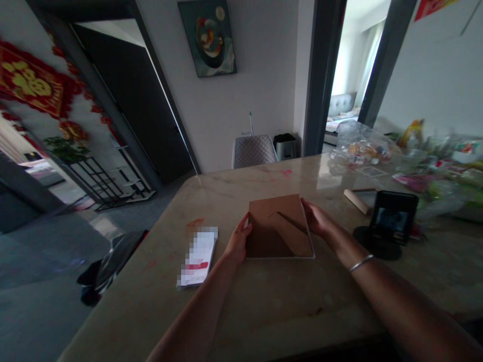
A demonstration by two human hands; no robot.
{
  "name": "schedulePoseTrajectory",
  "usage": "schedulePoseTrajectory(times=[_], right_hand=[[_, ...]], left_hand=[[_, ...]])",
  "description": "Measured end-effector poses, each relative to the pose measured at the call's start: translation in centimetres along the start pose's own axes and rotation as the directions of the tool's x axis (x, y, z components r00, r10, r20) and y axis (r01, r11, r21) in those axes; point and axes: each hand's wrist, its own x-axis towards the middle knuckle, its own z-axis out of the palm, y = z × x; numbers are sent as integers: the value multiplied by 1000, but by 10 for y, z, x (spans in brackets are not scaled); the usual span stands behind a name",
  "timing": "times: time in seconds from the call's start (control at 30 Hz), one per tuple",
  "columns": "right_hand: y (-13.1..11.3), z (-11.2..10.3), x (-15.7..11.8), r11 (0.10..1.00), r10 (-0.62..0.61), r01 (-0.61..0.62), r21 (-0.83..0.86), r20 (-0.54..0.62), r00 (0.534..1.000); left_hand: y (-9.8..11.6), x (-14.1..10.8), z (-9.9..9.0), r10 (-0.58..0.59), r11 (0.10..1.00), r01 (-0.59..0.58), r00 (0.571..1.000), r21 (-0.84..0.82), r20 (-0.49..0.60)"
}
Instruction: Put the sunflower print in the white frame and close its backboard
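Note:
Between my two hands is a flat, squarish brown panel (pixel 277 226) with a thin pale edge. A dark slanting line and a lighter patch cross its face; whether it is a book, a box or the back of a frame I cannot tell. My left hand (pixel 239 239) grips its left side, thumb at the edge and the other fingers partly hidden. On the upper right side, my right hand (pixel 316 219) holds the edge, its fingers mostly behind the panel. The panel is just above or resting on the marble-look table (pixel 264 301).
Left of my left hand lies a white packet (pixel 198 257), partly blurred out. To the right stand a black device on a round base (pixel 394 221) and a pale roll (pixel 357 201). Plastic bags (pixel 362 143) crowd the far right. A quilted chair (pixel 255 151) stands beyond the table.

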Motion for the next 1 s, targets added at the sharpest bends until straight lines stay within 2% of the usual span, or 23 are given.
schedulePoseTrajectory(times=[0.1,0.23,0.37,0.47,0.7,0.9,1.0], right_hand=[[-2,2,-2,990,71,-78,114,60,996],[-3,6,-5,968,84,-92,232,45,995],[-8,13,-15,958,197,-223,181,148,969],[-12,17,-22,946,267,-301,122,237,934],[-12,13,-22,981,157,-183,69,284,946],[-6,11,-18,984,77,-53,-169,140,987],[1,2,-11,926,-21,44,-374,64,998]], left_hand=[[2,-1,1,-31,999,30,999,-17,-17],[0,1,0,-3,999,1,999,-32,-49],[-2,8,-8,32,998,-40,985,-43,-170],[-2,14,-15,39,998,-46,979,-32,-200],[5,10,-11,-52,997,35,960,-67,-275],[6,7,-8,-12,999,0,965,-47,-263],[2,8,-9,45,999,-50,976,-16,-212]])
